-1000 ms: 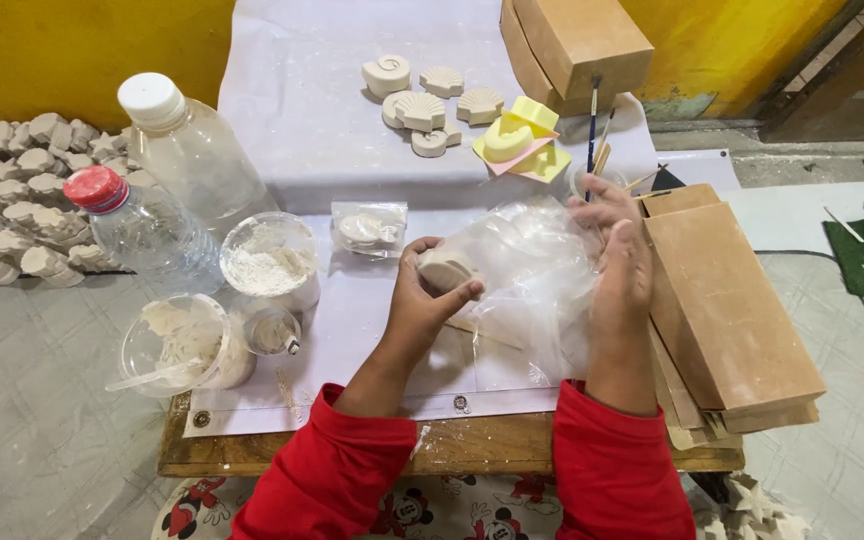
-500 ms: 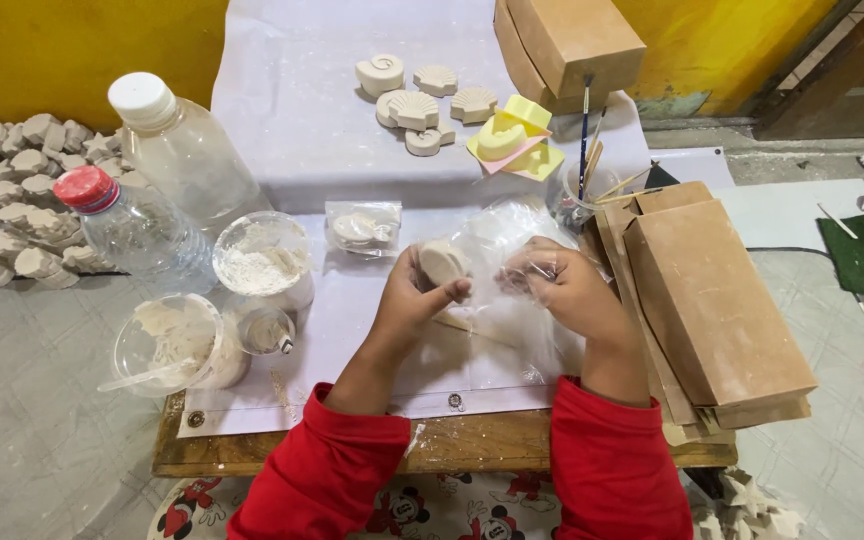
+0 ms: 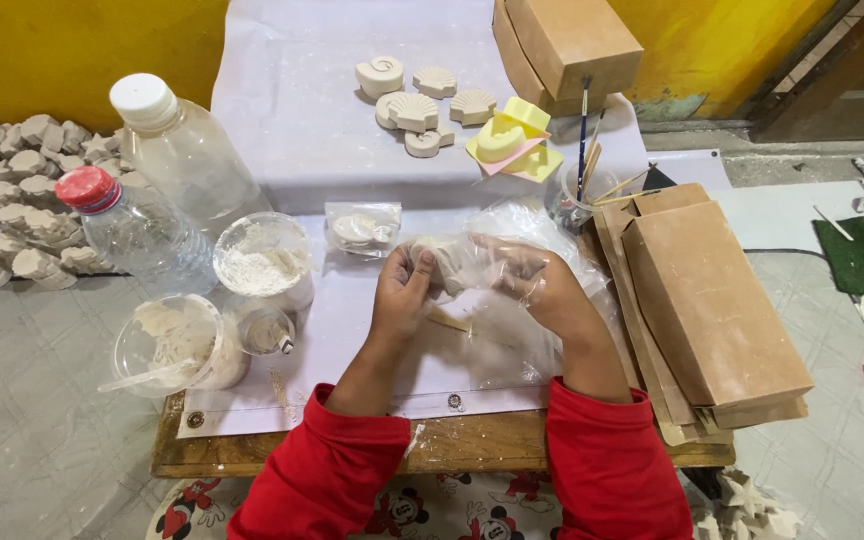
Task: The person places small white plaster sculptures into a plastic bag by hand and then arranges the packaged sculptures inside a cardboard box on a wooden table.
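A: Left hand (image 3: 404, 290)?
B: Fingers curled, pinching a pale plaster piece (image 3: 444, 262) through a clear plastic bag (image 3: 512, 300).
A: Right hand (image 3: 532, 285)?
B: Closed on the same bag from the other side, partly inside the film.
A: Location?
B: Held just above the tabletop (image 3: 292, 120), between a small packet (image 3: 362, 228) and stacked brown cardboard boxes (image 3: 712, 310).

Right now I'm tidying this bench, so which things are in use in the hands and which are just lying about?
In hand:
left hand
right hand
clear plastic bag
pale cast piece held at the bag

Lying about:
shell casts
yellow moulds
two bottles
powder tub
small bagged casts
cardboard boxes
brush cup
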